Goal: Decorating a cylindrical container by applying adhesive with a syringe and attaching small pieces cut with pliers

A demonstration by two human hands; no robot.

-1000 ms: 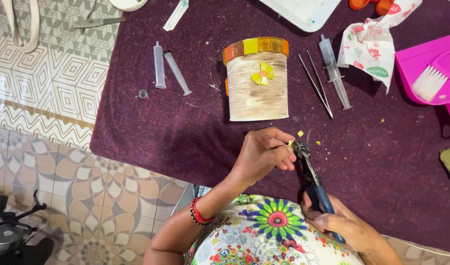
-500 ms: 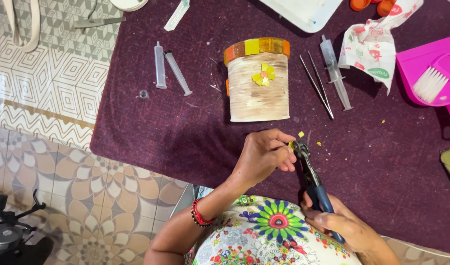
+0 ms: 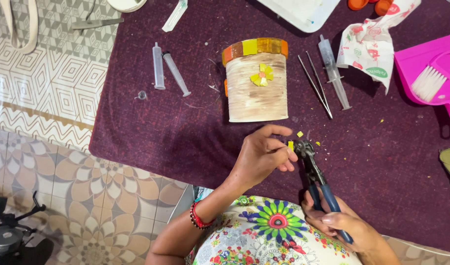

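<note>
My left hand [image 3: 262, 155] pinches a small yellow tile piece [image 3: 290, 145] and holds it at the jaws of the blue-handled tile nippers [image 3: 315, 175]. My right hand [image 3: 343, 224] grips the nippers' handles near the table's front edge. Just beyond the hands lies a cream cylindrical pot [image 3: 257, 83] on its side, with an orange and yellow mosaic rim and a yellow tile flower on it. Small yellow chips [image 3: 300, 134] are scattered on the purple table cover [image 3: 151, 127] around the nippers' head.
Two syringes [image 3: 167, 69] lie left of the pot. A third syringe [image 3: 333, 72] and metal tweezers [image 3: 315, 86] lie to its right. A patterned cloth [image 3: 371, 44] and a pink dustpan with brush [image 3: 431, 73] are at far right, a white tray [image 3: 299, 12] at top. Tiled floor is on the left.
</note>
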